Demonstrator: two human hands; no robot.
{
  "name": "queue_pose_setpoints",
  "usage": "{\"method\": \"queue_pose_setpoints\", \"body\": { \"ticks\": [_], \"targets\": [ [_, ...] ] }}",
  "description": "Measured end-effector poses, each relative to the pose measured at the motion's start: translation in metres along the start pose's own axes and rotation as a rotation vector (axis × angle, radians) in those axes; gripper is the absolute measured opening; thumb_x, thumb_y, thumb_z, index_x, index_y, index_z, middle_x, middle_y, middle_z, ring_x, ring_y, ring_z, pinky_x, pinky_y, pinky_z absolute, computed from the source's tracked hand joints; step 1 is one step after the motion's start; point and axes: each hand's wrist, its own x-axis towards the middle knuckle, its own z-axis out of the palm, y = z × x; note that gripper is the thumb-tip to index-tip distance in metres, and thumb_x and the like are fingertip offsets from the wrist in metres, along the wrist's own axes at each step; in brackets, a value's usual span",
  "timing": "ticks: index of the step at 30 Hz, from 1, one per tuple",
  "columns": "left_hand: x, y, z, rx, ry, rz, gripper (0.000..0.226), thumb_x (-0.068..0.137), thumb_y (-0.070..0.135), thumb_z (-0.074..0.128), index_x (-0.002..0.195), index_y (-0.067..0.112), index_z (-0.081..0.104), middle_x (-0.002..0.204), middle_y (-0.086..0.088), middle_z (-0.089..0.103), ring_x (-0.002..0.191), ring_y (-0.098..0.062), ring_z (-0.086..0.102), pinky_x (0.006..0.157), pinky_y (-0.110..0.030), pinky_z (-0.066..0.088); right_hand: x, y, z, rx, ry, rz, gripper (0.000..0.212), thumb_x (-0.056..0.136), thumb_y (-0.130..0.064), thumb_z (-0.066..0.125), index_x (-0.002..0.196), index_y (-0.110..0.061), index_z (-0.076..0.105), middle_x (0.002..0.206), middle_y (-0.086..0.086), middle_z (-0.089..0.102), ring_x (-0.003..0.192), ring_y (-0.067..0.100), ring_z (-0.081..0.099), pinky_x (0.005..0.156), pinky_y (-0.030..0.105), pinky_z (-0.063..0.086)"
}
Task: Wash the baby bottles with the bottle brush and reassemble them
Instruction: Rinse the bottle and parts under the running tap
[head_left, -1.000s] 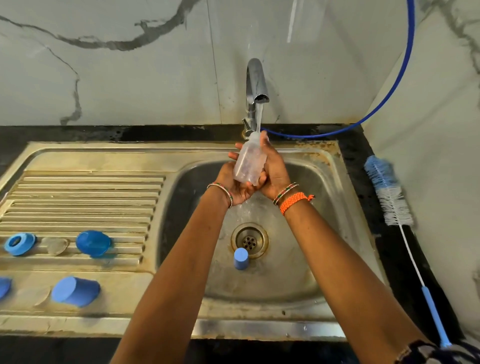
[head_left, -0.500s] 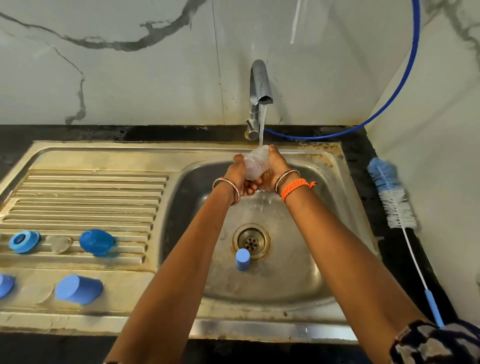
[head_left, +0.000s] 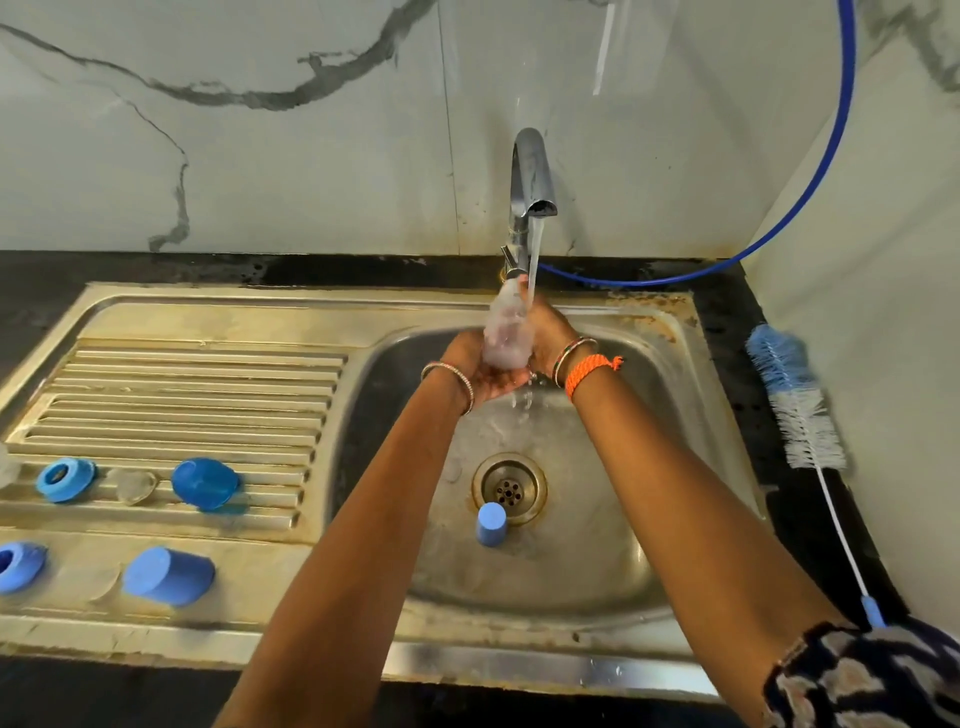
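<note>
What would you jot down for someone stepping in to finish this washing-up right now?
Left hand and right hand: both grip the clear plastic baby bottle under the chrome tap's running water.
Blue-and-white bristle bottle brush: on the dark counter right of the steel sink, untouched.
Small blue cap: in the basin beside the drain.
Blue rings, caps and clear teats: on the draining board, left.
Done: bottle being rinsed.
Left: rest of the parts, reassembly.

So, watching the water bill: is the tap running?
On. A stream falls from the tap onto the bottle and splashes in the sink.
</note>
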Motion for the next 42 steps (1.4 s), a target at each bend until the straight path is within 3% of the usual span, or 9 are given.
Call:
{"method": "queue_pose_setpoints", "body": {
  "ticks": [4, 9, 12, 16, 23, 27, 35, 38, 42],
  "targets": [
    [0.005, -0.018, -0.022, -0.148, 0.017, -0.027, 0.032, 0.097, 0.013, 0.030, 0.118, -0.001, 0.051, 0.097, -0.020, 0.061, 0.088, -0.029, 0.060, 0.074, -0.040, 0.056, -0.018, 0.025, 0.004, -0.194, 0.027, -0.315, 0.022, 0.092, -0.031, 0.058, 0.106, -0.014, 0.061, 0.097, 0.003, 0.066, 0.087, 0.014, 0.061, 0.071, 0.021, 0.050],
    [0.012, -0.030, -0.014, -0.149, 0.017, 0.059, 0.034, 0.101, 0.014, 0.031, 0.129, -0.001, 0.044, 0.109, -0.021, 0.057, 0.105, -0.034, 0.057, 0.093, -0.045, 0.046, -0.026, 0.034, -0.010, -0.293, 0.006, -0.430, 0.040, 0.082, -0.018, 0.071, 0.119, -0.010, 0.057, 0.106, 0.001, 0.061, 0.096, 0.013, 0.058, 0.079, 0.020, 0.052],
    [0.016, -0.029, -0.005, -0.103, 0.043, 0.082, 0.032, 0.103, 0.025, 0.032, 0.122, 0.005, 0.047, 0.106, -0.017, 0.059, 0.098, -0.028, 0.059, 0.082, -0.038, 0.049, -0.026, 0.028, -0.015, -0.312, 0.097, -0.492, 0.037, 0.082, -0.021, 0.072, 0.116, -0.012, 0.061, 0.103, -0.001, 0.062, 0.097, 0.015, 0.058, 0.084, 0.029, 0.051],
    [0.026, -0.030, -0.008, 0.057, 0.159, 0.113, 0.025, 0.100, 0.020, 0.035, 0.092, 0.009, 0.056, 0.077, -0.006, 0.054, 0.065, -0.014, 0.048, 0.062, -0.026, 0.044, -0.023, 0.031, -0.015, -0.269, 0.178, -0.505, 0.040, 0.080, -0.021, 0.074, 0.115, -0.009, 0.061, 0.106, 0.002, 0.063, 0.092, 0.013, 0.057, 0.070, 0.013, 0.046],
    [0.030, -0.033, -0.037, 0.043, 0.227, 0.088, 0.020, 0.097, 0.015, 0.041, 0.084, 0.013, 0.055, 0.081, -0.006, 0.054, 0.071, -0.019, 0.051, 0.064, -0.032, 0.047, -0.023, 0.044, -0.010, -0.246, 0.214, -0.465, 0.040, 0.079, -0.017, 0.075, 0.115, -0.009, 0.061, 0.106, 0.003, 0.063, 0.098, 0.019, 0.058, 0.087, 0.036, 0.052],
    [0.033, -0.028, -0.049, 0.028, 0.237, 0.090, 0.024, 0.097, 0.015, 0.038, 0.085, 0.015, 0.058, 0.084, -0.005, 0.058, 0.075, -0.019, 0.054, 0.062, -0.033, 0.047, -0.029, 0.013, -0.002, -0.207, 0.318, -0.737, 0.041, 0.078, -0.024, 0.076, 0.114, -0.019, 0.057, 0.108, -0.003, 0.061, 0.098, 0.012, 0.057, 0.083, 0.025, 0.051],
    [0.036, -0.032, -0.047, 0.008, 0.216, 0.079, 0.028, 0.096, 0.013, 0.033, 0.087, 0.014, 0.060, 0.087, -0.005, 0.061, 0.078, -0.019, 0.057, 0.065, -0.033, 0.048, -0.014, 0.060, -0.001, -0.355, 0.443, -0.656, 0.040, 0.084, -0.027, 0.070, 0.117, -0.008, 0.056, 0.112, 0.008, 0.062, 0.097, 0.013, 0.053, 0.086, 0.026, 0.045],
    [0.036, -0.035, -0.047, 0.017, 0.244, 0.065, 0.031, 0.097, 0.013, 0.031, 0.086, 0.014, 0.060, 0.087, -0.005, 0.061, 0.077, -0.019, 0.057, 0.063, -0.033, 0.048, -0.010, 0.074, -0.001, -0.479, 0.322, -0.459, 0.041, 0.085, -0.025, 0.069, 0.119, -0.005, 0.057, 0.113, 0.012, 0.064, 0.101, 0.021, 0.059, 0.082, 0.020, 0.041],
    [0.037, -0.033, -0.051, 0.037, 0.224, 0.074, 0.032, 0.097, 0.014, 0.029, 0.085, 0.014, 0.059, 0.088, -0.004, 0.061, 0.077, -0.019, 0.056, 0.063, -0.032, 0.047, -0.008, 0.077, 0.001, -0.338, 0.445, -0.605, 0.039, 0.088, -0.022, 0.066, 0.121, -0.003, 0.054, 0.108, 0.005, 0.061, 0.096, 0.013, 0.055, 0.081, 0.005, 0.037]
  ]
}}
